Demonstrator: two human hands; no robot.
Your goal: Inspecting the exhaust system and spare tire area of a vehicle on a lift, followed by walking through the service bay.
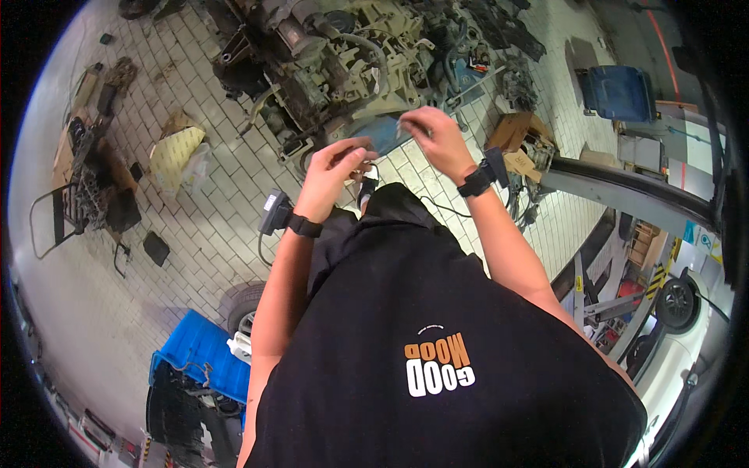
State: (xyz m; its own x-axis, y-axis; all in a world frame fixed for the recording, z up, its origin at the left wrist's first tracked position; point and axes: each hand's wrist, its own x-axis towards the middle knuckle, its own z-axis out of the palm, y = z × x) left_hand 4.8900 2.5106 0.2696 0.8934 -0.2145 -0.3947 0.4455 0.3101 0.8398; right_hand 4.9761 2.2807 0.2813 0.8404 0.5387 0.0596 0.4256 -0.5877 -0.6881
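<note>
My left hand is raised in front of my body, its fingers bent in toward the thumb. To its right and a little farther off, my right hand has its fingers curled in a loose pinch. A pale, blurred bit shows by the right fingertips, too small to name. What the left fingers hold, if anything, is hidden. Between and beyond the hands appears a translucent blue sheet-like thing; whether either hand touches it I cannot tell. Just past them, a dirty engine assembly with hoses and metal housings rests on the floor.
A blue bin is at the far right, with an open cardboard box nearer. Yellow sheeting lies on the tiled floor at left. A blue plastic container and a wheel are lower left; a white car stands right.
</note>
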